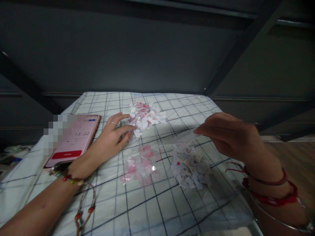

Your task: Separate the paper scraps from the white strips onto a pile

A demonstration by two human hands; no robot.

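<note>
My left hand (114, 132) reaches to a pile of torn white and pink paper scraps (146, 118) at the far middle of the table. Its fingers are apart, with the tips at the pile's left edge. My right hand (228, 136) pinches the upper edge of a clear plastic bag (179, 137), holding that edge raised off the cloth. Under the raised edge, a heap of white paper scraps (190, 167) seems to lie inside the bag. Left of this heap are shiny pink and clear pieces (142, 165); whether the plastic covers them I cannot tell.
A checked white cloth (103, 203) covers the small table. A phone (76, 141) with a timer on its screen lies at the left, beside my left forearm. Dark panels (137, 49) stand right behind the table. Wooden floor (292, 160) shows at the right.
</note>
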